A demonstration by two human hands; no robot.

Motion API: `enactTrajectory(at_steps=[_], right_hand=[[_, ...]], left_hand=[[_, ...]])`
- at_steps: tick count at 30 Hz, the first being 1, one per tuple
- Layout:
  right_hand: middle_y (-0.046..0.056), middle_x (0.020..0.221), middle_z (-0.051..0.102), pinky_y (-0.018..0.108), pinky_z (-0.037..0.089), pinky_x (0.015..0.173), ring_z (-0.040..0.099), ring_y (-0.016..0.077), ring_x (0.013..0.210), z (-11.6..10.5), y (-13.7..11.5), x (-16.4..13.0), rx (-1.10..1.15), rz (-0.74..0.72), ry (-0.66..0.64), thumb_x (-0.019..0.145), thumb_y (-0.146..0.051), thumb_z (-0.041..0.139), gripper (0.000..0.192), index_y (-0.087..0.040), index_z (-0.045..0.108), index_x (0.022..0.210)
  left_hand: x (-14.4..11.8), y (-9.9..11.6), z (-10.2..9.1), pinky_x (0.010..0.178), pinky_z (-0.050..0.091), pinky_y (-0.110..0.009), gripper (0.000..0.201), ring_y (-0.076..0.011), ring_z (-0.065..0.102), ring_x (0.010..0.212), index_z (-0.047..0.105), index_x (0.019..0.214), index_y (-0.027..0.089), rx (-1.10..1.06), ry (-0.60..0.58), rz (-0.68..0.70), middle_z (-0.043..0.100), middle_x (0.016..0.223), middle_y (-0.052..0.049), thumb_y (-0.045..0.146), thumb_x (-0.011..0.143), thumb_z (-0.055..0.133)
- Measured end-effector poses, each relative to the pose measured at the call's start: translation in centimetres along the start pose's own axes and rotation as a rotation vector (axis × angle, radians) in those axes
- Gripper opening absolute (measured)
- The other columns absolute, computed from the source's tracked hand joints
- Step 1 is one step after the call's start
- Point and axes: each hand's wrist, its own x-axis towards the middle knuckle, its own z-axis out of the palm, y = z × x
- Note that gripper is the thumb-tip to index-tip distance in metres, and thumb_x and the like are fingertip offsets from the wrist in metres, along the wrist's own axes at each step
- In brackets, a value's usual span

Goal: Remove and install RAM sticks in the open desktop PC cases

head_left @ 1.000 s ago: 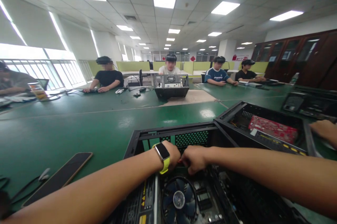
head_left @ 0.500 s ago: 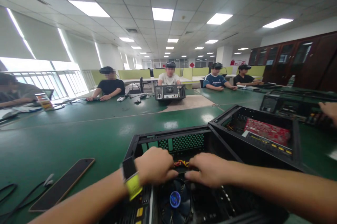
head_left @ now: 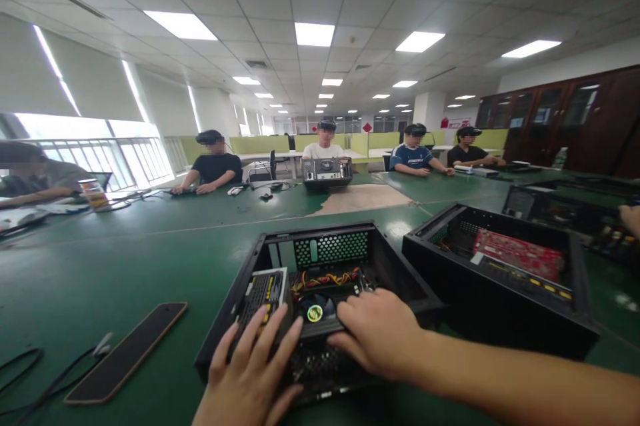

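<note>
From my remote seat, with twelve o'clock straight ahead of the wearer, I see the left hand (head_left: 253, 366) nearest, at six, released, its fingers spread over the near-left part of an uncovered black computer case (head_left: 400, 273); whether the fingertips touch, I cannot tell. At five, the right hand (head_left: 383, 333) lies over the case's right side, fingers curled and thumb out toward the cooling fan (head_left: 315, 313); whether it grasps anything, I cannot tell. Inside the case, which sits just before the wearer, the power supply (head_left: 265, 283) stands left of the fan, and red and yellow wires (head_left: 327, 278) bunch beyond it.

On the green table (head_left: 165, 266), I have a flat dark slab (head_left: 130, 353) at nine beside a white plug (head_left: 103, 344). At two, a second case (head_left: 480, 313) holds a red circuit board (head_left: 520, 253); beyond it, a third case (head_left: 540, 209) lies near a co-worker's hand (head_left: 631, 219) at three. Farther off at twelve, I see another case (head_left: 327, 176) before a person in a white shirt (head_left: 325, 149), with yellow-green partitions (head_left: 357, 144) behind.
</note>
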Motion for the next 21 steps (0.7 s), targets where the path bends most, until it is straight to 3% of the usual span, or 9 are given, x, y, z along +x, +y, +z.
enactTrajectory(at_steps=[3,7,16,21], right_hand=[[0.008,0.096,0.065,0.035,0.039,0.075,0.058,0.0237,0.089,1.3,2.7,5.5,-0.068,0.054,0.020,0.090,-0.056,0.035,0.042,-0.020,0.056,0.096],[0.010,0.108,0.062,0.042,0.034,0.087,0.053,0.0270,0.102,3.8,7.4,12.6,-0.081,0.323,0.026,0.090,-0.055,0.037,0.042,-0.022,0.054,0.109],[0.016,0.126,0.050,0.060,0.016,0.098,0.038,0.0357,0.120,10.1,18.6,27.0,-0.069,0.631,0.034,0.090,-0.058,0.034,0.053,-0.022,0.047,0.126],[0.016,0.137,0.039,0.062,0.008,0.099,0.023,0.0389,0.129,13.1,24.6,33.6,-0.026,0.712,0.002,0.089,-0.061,0.030,0.059,-0.024,0.038,0.135]], left_hand=[[5.2,-2.5,3.2,0.110,0.018,-0.050,0.073,-0.0312,0.030,0.133,0.042,0.136,0.031,-0.005,-0.115,-0.051,0.045,0.140,-0.008,0.065,0.072,0.055],[11.8,-4.8,9.0,0.111,0.016,-0.052,0.077,-0.0341,0.021,0.136,0.035,0.140,0.025,-0.020,-0.202,-0.042,0.036,0.144,-0.012,0.056,0.074,0.059],[24.6,-10.4,24.8,0.112,0.005,-0.053,0.089,-0.0339,0.007,0.139,0.028,0.142,0.026,-0.057,-0.271,-0.047,0.028,0.148,-0.010,0.057,0.066,0.064],[30.2,-12.7,31.7,0.111,0.004,-0.053,0.089,-0.0339,0.006,0.139,0.024,0.143,0.025,-0.050,-0.286,-0.058,0.024,0.150,-0.011,0.055,0.069,0.062]])
